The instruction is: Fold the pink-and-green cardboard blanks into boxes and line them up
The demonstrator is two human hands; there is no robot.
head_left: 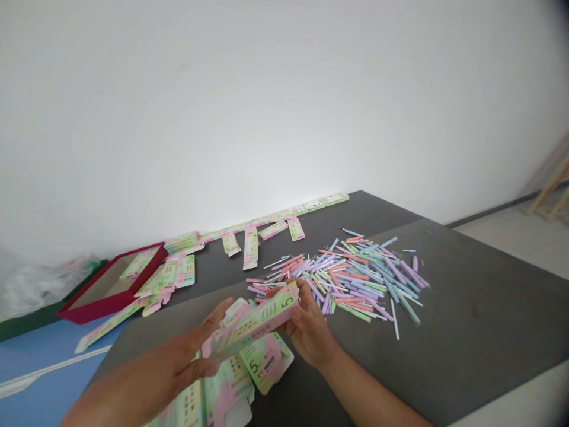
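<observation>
Between my two hands is a long pastel box [262,317] printed with a 5, tilted up to the right. My right hand [311,326] grips its right end, thumb in front and fingers behind. My left hand [189,356] holds the left end between thumb and fingers. Under the box lie several flat pastel cartons [231,385], some with loose flaps, partly hidden by my left arm. Another carton marked 5 [267,362] lies just below the held box. Beyond my right hand spreads a heap of pastel pens and thin white sticks [347,276].
A red-sided tray [111,305] with a carton inside stands at the left. Cartons [169,276] pile beside it, and more boxes [311,206] line the wall. Clear plastic bags [44,284] lie far left. The dark table [480,314] ends at the right above a pale floor.
</observation>
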